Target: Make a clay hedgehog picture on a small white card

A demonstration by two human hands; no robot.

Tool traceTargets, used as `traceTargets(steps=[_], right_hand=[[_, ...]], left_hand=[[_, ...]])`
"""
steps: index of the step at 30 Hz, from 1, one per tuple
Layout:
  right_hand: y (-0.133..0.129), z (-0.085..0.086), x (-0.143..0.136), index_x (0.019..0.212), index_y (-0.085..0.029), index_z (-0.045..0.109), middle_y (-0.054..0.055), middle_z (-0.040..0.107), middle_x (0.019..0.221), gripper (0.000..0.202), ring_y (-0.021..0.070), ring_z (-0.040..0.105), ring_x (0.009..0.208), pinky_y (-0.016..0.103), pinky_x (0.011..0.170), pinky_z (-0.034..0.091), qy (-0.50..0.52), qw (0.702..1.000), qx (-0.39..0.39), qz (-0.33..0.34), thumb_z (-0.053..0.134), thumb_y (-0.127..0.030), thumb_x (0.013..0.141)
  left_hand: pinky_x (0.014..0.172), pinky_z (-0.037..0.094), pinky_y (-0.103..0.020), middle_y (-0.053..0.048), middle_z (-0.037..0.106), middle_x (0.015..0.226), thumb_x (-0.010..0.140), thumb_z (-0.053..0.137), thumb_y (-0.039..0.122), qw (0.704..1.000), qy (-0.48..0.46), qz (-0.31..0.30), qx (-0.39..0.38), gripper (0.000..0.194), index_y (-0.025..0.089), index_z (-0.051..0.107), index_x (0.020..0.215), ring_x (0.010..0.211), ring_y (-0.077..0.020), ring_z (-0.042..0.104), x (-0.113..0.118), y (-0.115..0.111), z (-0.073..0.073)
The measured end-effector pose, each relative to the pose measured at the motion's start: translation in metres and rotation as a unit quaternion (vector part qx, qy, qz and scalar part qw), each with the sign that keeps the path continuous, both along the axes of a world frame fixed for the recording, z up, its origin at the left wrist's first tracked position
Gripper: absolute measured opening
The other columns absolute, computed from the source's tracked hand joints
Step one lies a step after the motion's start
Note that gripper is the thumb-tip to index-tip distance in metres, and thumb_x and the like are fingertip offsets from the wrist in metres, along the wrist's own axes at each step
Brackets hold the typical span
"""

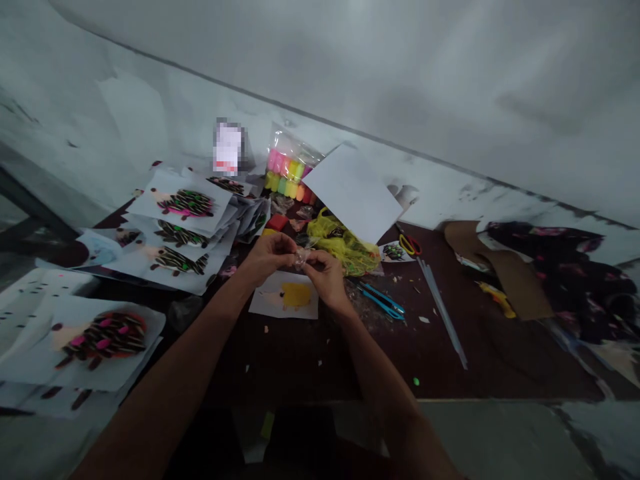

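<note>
My left hand (273, 255) and my right hand (326, 275) meet over the middle of the table. Between their pinched fingertips is a small, crinkled piece of see-through plastic (301, 257); whether anything is inside it cannot be made out. Just below the hands lies a white sheet with a hedgehog picture (296, 295), its body a flat yellow patch and its snout pale. Behind my right hand sits a bundle of yellow-green material (345, 247) in thin plastic.
Stacked hedgehog pictures (185, 203) fill the left side, with more at the lower left (107, 340). At the back stand bagged coloured clay sticks (290, 170) and blank paper (353, 193). Rightward lie blue snips (383, 301), scissors (410, 243), glue sticks (445, 313) and cardboard (520, 283).
</note>
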State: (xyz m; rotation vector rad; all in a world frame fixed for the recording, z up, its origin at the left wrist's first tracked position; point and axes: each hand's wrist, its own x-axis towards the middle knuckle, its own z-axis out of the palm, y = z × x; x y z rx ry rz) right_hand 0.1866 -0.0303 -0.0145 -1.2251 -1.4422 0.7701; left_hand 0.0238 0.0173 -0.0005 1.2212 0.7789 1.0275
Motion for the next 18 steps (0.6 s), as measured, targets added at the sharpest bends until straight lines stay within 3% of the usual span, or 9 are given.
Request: traceTargets(steps=[5, 7, 12, 18], right_hand=[[0.001, -0.008, -0.004, 0.077, -0.021, 0.069, 0.002, 0.071, 0.083, 0.003, 0.0158, 0.062, 0.077, 0.026, 0.073, 0.051, -0.007, 1.000, 0.022, 0.017, 0.067, -0.022, 0.075], [0.002, -0.011, -0.005, 0.080, -0.022, 0.071, 0.002, 0.072, 0.089, 0.011, 0.0164, 0.064, 0.081, 0.027, 0.074, 0.051, -0.011, 0.999, 0.041, 0.027, 0.062, -0.018, 0.075], [0.002, -0.012, -0.006, 0.087, -0.023, 0.075, 0.003, 0.074, 0.096, 0.014, 0.0177, 0.067, 0.086, 0.029, 0.077, 0.053, 0.008, 0.998, 0.060, 0.026, 0.065, -0.022, 0.078], [-0.003, -0.010, -0.010, 0.088, -0.022, 0.072, 0.004, 0.073, 0.098, 0.009, 0.0173, 0.068, 0.091, 0.028, 0.080, 0.056, 0.005, 0.999, 0.045, 0.022, 0.070, -0.025, 0.079]], left_hand=[[0.063, 0.051, -0.027, 0.001, 0.066, 0.065, 0.053, 0.077, 0.020, 0.999, 0.050, 0.004, -0.002, 0.021, 0.015, 0.068, 0.070, 0.060, -0.0130, 0.061, -0.009, -0.005, -0.004], [0.064, 0.051, -0.028, -0.001, 0.070, 0.069, 0.055, 0.078, 0.022, 0.998, 0.061, 0.011, 0.004, 0.021, 0.015, 0.072, 0.074, 0.061, -0.0139, 0.062, -0.015, -0.008, -0.006], [0.077, 0.055, -0.033, -0.005, 0.076, 0.085, 0.066, 0.082, 0.036, 0.999, 0.033, 0.001, -0.011, 0.032, 0.016, 0.076, 0.090, 0.078, -0.0197, 0.070, -0.022, -0.016, -0.006], [0.072, 0.053, -0.030, -0.002, 0.073, 0.074, 0.061, 0.084, 0.035, 0.996, 0.064, 0.042, 0.044, 0.026, 0.017, 0.073, 0.075, 0.070, -0.0167, 0.066, -0.014, -0.016, -0.008]])
